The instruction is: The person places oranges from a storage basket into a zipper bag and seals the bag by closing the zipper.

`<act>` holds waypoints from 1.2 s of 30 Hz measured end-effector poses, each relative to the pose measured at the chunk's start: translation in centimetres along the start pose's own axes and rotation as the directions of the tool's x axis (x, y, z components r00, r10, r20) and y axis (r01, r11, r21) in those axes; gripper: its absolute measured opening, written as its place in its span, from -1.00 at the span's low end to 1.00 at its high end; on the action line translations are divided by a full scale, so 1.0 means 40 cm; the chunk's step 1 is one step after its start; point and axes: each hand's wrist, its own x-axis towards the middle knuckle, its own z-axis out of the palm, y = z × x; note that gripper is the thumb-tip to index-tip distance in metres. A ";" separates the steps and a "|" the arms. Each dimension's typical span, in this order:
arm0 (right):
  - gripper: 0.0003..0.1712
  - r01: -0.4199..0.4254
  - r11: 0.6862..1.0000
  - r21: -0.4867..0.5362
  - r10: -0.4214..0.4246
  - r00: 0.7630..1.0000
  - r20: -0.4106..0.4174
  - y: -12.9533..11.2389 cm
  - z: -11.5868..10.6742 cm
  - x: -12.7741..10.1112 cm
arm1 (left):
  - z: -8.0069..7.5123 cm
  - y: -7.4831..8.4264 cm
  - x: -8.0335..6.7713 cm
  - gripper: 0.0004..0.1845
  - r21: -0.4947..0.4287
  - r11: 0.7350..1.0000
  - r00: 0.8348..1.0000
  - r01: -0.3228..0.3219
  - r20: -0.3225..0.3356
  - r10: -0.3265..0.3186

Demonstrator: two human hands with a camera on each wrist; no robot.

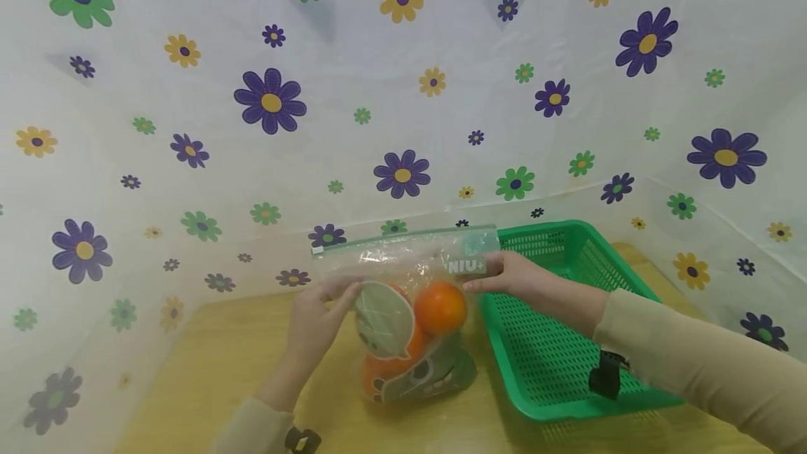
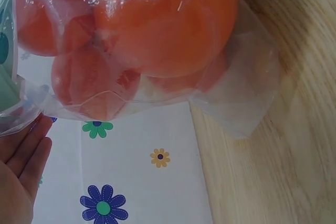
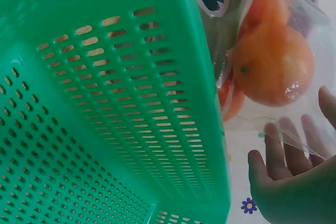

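Observation:
A clear zip bag with a green top strip stands upright on the wooden table, holding several orange round fruits that look like oranges. Printed cartoon shapes cover parts of the fruit. My left hand grips the bag's left side, thumb on the near face; its straight fingers show low in the left wrist view. At the bag's upper right is my right hand. In the right wrist view, its fingers lie loosely extended behind the clear film, with the thumb apart from them on the near side.
Right of the bag, close against it, sits a green perforated plastic basket, under my right forearm. No contents show in its visible part. A flower-printed white sheet rises behind and beside the wooden table.

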 end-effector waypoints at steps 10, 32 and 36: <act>-0.70 0.001 1.000 0.018 0.000 0.998 -0.068 -0.002 0.021 0.010 | -0.011 0.015 0.007 -0.82 -0.001 0.999 0.997 -0.048 -0.052 0.048; -0.65 -0.070 0.984 0.164 0.066 0.997 0.029 0.001 0.033 0.009 | -0.027 0.005 0.002 -0.54 -0.109 0.978 0.979 0.179 0.118 -0.166; -0.64 -0.117 0.979 0.168 0.110 0.993 0.050 0.012 0.034 0.017 | -0.021 -0.004 -0.003 -0.58 -0.129 0.959 0.961 0.251 0.156 -0.230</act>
